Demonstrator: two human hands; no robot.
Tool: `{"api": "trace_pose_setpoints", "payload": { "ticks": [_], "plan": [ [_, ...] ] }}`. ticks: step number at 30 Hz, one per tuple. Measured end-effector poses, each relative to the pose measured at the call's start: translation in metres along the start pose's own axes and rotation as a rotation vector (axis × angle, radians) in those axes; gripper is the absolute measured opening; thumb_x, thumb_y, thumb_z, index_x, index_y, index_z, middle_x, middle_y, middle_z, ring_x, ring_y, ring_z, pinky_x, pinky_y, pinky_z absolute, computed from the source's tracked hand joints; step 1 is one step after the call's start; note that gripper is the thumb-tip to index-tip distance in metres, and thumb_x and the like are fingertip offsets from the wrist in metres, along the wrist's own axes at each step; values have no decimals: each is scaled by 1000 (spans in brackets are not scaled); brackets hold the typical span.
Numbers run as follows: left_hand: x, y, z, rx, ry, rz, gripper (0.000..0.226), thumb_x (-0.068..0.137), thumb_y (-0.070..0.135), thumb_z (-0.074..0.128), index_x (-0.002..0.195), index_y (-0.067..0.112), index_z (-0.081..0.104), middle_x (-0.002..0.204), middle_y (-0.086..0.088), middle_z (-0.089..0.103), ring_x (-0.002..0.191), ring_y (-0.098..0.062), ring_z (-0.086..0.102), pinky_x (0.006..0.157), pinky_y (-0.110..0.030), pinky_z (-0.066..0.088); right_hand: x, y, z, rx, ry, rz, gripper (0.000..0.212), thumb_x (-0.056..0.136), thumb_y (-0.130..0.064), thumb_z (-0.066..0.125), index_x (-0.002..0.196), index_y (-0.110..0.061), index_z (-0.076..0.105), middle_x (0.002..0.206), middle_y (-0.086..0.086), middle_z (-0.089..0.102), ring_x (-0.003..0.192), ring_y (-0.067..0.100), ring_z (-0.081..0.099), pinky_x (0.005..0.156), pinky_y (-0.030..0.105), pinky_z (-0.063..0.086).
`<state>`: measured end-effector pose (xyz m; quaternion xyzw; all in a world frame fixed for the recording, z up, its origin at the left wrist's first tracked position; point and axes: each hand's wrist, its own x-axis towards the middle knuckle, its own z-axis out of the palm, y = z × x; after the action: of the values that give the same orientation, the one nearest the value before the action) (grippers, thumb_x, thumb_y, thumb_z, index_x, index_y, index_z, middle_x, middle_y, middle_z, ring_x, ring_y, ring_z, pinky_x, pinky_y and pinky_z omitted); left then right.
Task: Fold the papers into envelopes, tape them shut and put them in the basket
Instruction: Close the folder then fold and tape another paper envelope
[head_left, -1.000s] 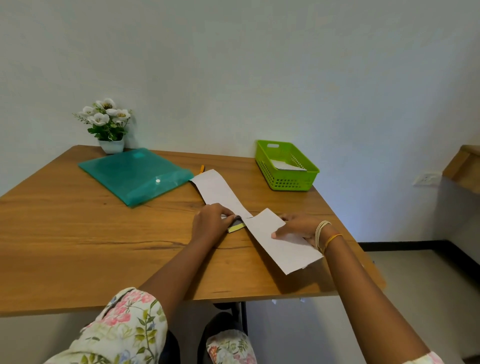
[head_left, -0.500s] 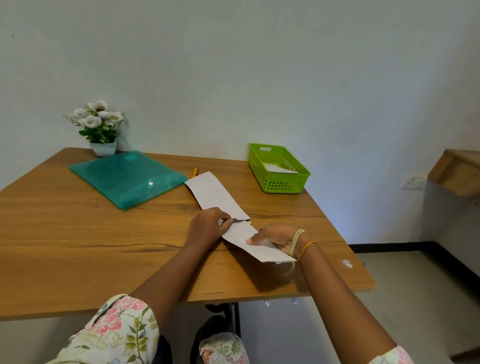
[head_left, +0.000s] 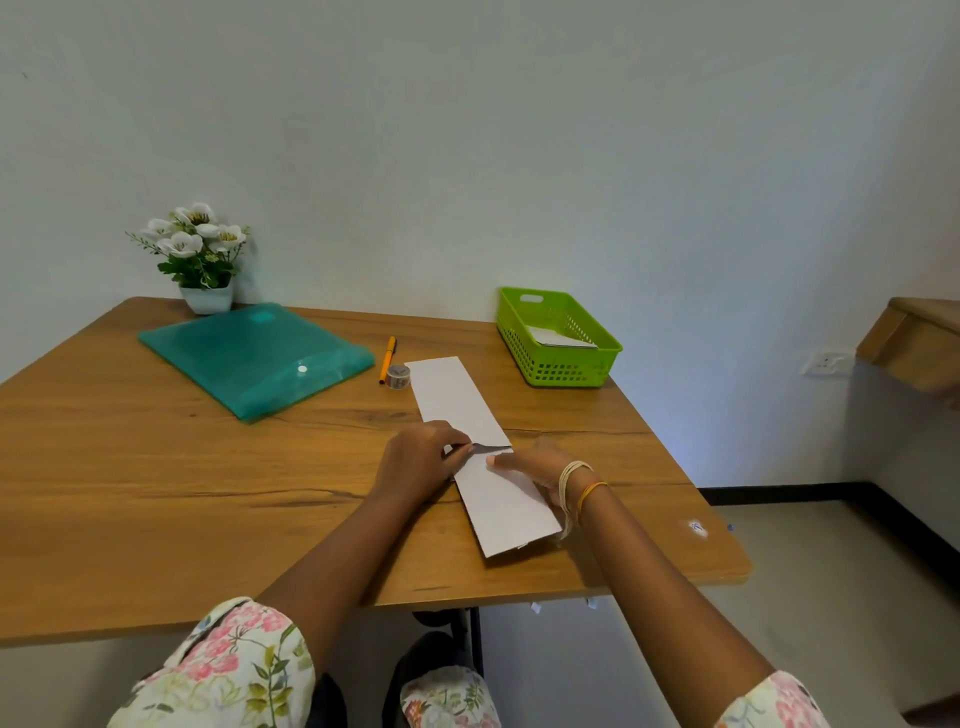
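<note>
Short sleeves of cream fabric printed with pink flowers and green leaves cover both upper arms; forearms bare. Below the worktop (head_left: 156, 519) edge, the same floral cloth covers a knee. Right wrist, just behind the right hand (head_left: 535, 465): several pale thread loops and one thin orange band. Left hand (head_left: 418, 462): no ornaments.

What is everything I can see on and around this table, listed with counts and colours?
table: one, wooden, fills the foreground
paper strip: one, white, long, lying mid-table under both hands
basket: one, green, back right, white paper inside
folder: one, teal, back left
pen: one, orange, between folder and paper
tape roll: one, patterned, beside the pen
flower pot: one, white flowers, back left corner
wall socket: one, white, right wall
left hand: pinching the paper's fold
right hand: pressing the paper, bangles on the wrist
</note>
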<state>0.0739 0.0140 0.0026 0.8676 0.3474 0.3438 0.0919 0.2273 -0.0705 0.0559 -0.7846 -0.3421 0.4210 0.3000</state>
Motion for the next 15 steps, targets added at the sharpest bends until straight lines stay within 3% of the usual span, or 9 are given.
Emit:
{"api": "trace_pose_setpoints", "payload": {
  "ticks": [2,5,7,11,13,15],
  "plan": [
    [0,0,0,2,3,-19,18,87,33,66,98,22,76,90,6,73,75,-6,60,60,-19,42,-10,-1,-4,-4,-100,38,51,85,-28,71,121,0,49,100,12,63,84,24,62,63,31,53],
    [0,-1,2,26,-11,-52,20,88,34,65,101,23,75,94,6,73,79,-7,61,63,-21,48,-21,-8,-21,-212,-274,110,33,88,-22,68,109,-1,53,91,10,65,77,20,65,56,26,56],
    [1,-2,2,12,-20,-48,21,88,34,65,102,22,75,95,6,73,80,-7,61,65,-22,49,-25,-13,-27,-215,-310,103,21,88,-13,67,101,0,58,86,10,67,73,17,66,50,22,55],
    [1,-2,2,9,-53,-4,21,88,34,66,103,22,75,96,5,73,83,-7,62,66,-24,50,-11,-12,-16,19,-77,73,10,86,-3,67,82,0,58,72,9,62,48,12,62,36,17,46],
    [1,-1,2,13,-63,3,21,88,34,65,103,22,75,97,5,73,84,-8,61,65,-25,50,-1,-10,-2,172,35,65,10,82,-1,70,87,3,61,73,10,62,54,16,63,38,23,51],
    [1,-2,2,7,-66,-17,22,88,35,65,103,22,75,96,5,72,84,-8,61,66,-26,51,5,-7,8,255,102,16,13,79,-2,74,78,-4,61,78,10,61,68,20,62,48,30,56]
  ]
}}
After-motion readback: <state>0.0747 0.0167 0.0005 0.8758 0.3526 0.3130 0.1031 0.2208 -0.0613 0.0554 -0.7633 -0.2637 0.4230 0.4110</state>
